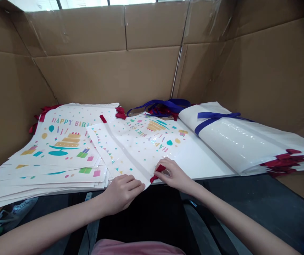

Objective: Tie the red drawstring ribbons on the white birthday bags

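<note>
Right hand (171,173) pinched red ribbon (159,169) at printed sheet's (125,148) near corner. Left hand (124,193), just beside it, gripped sheet's edge, apparently steadying it. Right of right hand: folded bundle (229,141), blue ribbon (218,115) presumably keeping it closed.

I watch through one head-worn camera, set above and on the near side of the printed sheet (130,152). It faces forward and down over the sheet, close in, taking in the wearer's pink top (138,248) nearer than it and the cardboard wall (109,76) beyond it.
</note>
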Demonstrator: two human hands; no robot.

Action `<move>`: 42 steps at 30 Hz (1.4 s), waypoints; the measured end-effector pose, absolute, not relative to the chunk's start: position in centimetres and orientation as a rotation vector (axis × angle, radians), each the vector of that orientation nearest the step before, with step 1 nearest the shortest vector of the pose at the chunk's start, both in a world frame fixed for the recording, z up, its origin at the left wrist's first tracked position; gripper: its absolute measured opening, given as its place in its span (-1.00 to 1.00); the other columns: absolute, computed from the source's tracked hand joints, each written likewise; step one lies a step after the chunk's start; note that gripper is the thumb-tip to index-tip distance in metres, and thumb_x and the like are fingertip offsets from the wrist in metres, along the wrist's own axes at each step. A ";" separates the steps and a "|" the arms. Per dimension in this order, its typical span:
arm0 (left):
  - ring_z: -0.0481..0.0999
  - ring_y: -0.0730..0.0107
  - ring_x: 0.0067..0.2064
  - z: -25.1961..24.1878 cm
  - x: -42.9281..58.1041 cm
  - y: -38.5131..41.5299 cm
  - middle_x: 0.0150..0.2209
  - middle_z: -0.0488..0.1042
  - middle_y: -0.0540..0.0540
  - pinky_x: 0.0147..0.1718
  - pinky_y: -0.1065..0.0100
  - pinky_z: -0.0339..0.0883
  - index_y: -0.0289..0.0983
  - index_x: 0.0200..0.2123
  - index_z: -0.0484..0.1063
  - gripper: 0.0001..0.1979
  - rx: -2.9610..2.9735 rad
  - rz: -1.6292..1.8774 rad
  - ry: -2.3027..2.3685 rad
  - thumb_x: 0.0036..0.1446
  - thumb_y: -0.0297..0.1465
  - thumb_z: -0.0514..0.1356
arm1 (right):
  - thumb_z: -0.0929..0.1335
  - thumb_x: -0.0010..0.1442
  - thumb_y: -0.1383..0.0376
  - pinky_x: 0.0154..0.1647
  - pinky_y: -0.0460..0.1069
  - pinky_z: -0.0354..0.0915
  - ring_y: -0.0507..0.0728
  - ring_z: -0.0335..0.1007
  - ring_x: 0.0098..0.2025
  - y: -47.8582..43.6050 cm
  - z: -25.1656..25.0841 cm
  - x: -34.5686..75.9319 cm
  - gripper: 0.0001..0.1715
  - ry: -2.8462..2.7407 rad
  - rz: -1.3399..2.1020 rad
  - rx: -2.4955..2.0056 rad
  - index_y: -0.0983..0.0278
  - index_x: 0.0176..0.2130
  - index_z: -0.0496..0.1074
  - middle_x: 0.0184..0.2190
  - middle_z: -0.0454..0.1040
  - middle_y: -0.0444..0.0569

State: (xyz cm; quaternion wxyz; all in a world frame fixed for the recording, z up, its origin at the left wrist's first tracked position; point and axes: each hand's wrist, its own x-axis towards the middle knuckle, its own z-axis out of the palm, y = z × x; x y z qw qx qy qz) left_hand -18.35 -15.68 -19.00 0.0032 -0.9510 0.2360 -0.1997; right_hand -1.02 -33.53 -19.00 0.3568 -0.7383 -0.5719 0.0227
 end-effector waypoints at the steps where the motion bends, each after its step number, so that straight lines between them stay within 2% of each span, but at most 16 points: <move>1: 0.45 0.34 -0.28 -19.1 -18.4 -15.6 -0.25 0.52 -0.12 -0.36 0.32 0.32 -0.30 -0.06 0.35 -0.75 -2.972 -0.623 0.740 0.24 -0.51 -0.02 | 0.35 0.18 0.25 -0.23 0.01 0.23 0.11 0.32 -0.28 -33.6 -18.8 -0.9 -0.84 -1.506 0.080 -1.897 0.27 -0.42 0.42 -0.44 0.43 -0.06; 7: 0.43 0.32 -0.26 -18.3 -18.8 -15.9 -0.25 0.49 -0.12 -0.35 0.31 0.28 -0.27 -0.08 0.36 -0.76 -3.023 -0.507 0.689 0.22 -0.46 0.00 | 0.37 0.17 0.29 -0.09 0.03 0.20 0.09 0.33 -0.17 -35.1 -19.4 -0.9 -0.95 -1.703 0.099 -1.731 0.24 -0.33 0.43 -0.29 0.45 -0.04; 9: 0.43 0.28 -0.25 -17.3 -18.8 -16.3 -0.24 0.48 -0.12 -0.33 0.29 0.28 -0.24 -0.06 0.36 -0.74 -3.101 -0.410 0.629 0.21 -0.32 0.05 | 0.38 0.15 0.30 -0.08 0.05 0.20 0.10 0.34 -0.15 -35.3 -19.9 -1.0 -0.94 -1.721 0.034 -1.704 0.24 -0.31 0.42 -0.26 0.45 -0.03; 12: 0.44 0.27 -0.26 -15.8 -18.3 -17.0 -0.23 0.46 -0.11 -0.29 0.27 0.28 -0.21 0.02 0.32 -0.58 -3.181 -0.261 0.563 0.20 -0.11 0.05 | 0.36 0.17 0.33 -0.08 0.05 0.22 0.10 0.35 -0.16 -35.4 -20.3 -1.1 -0.96 -1.767 -0.061 -1.672 0.25 -0.30 0.40 -0.28 0.46 -0.03; 16: 0.45 0.30 -0.25 -15.5 -17.0 -17.4 -0.23 0.46 -0.08 -0.28 0.30 0.27 -0.20 0.09 0.26 -0.64 -3.144 -0.199 0.547 0.29 -0.24 -0.03 | 0.30 0.20 0.41 -0.08 0.06 0.23 0.09 0.35 -0.15 -35.5 -20.5 -1.3 -0.87 -1.873 -0.206 -1.643 0.24 -0.23 0.40 -0.26 0.47 -0.02; 20: 0.47 0.32 -0.23 -16.3 -15.3 -17.2 -0.23 0.47 -0.05 -0.28 0.33 0.27 -0.20 0.02 0.30 -0.72 -3.196 -0.204 0.490 0.28 -0.33 -0.01 | 0.27 0.19 0.44 -0.09 0.08 0.25 0.12 0.34 -0.12 -35.9 -21.3 -1.4 -0.77 -1.876 -0.325 -1.674 0.25 -0.14 0.37 -0.20 0.46 0.03; 26: 0.48 0.33 -0.21 -16.5 -13.9 -16.8 -0.23 0.47 -0.04 -0.25 0.34 0.26 -0.22 -0.09 0.34 -0.75 -3.285 -0.140 0.573 0.22 -0.24 0.10 | 0.27 0.19 0.44 -0.09 0.06 0.28 0.10 0.35 -0.13 -36.0 -22.0 -1.7 -0.78 -1.813 -0.338 -1.689 0.25 -0.14 0.34 -0.22 0.46 0.02; 30: 0.45 0.36 -0.27 -16.7 -14.1 -16.7 -0.28 0.43 -0.04 -0.26 0.32 0.23 -0.22 -0.17 0.38 -0.78 -3.192 -0.167 0.637 0.23 -0.24 0.08 | 0.25 0.21 0.45 -0.06 0.07 0.28 0.10 0.35 -0.12 -36.0 -22.0 -1.5 -0.78 -1.893 -0.400 -1.631 0.25 -0.15 0.36 -0.21 0.47 0.02; 38: 0.37 0.33 -0.26 -16.2 -15.6 -16.1 -0.24 0.37 -0.10 -0.24 0.31 0.20 -0.18 0.02 0.33 -0.68 -3.063 -0.190 0.684 0.26 -0.21 0.03 | 0.27 0.18 0.47 -0.09 0.07 0.28 0.12 0.34 -0.12 -36.2 -21.8 -1.4 -0.81 -1.914 -0.408 -1.611 0.26 -0.20 0.37 -0.24 0.46 0.02; 42: 0.37 0.28 -0.20 -15.7 -16.5 -15.4 -0.17 0.37 -0.13 -0.18 0.28 0.18 -0.21 0.06 0.31 -0.58 -3.108 -0.145 0.707 0.23 -0.12 0.05 | 0.34 0.12 0.29 -0.06 0.12 0.25 0.17 0.31 -0.11 -36.7 -19.6 -2.8 -0.80 -1.837 -0.305 -1.647 0.24 -0.18 0.38 -0.21 0.44 0.03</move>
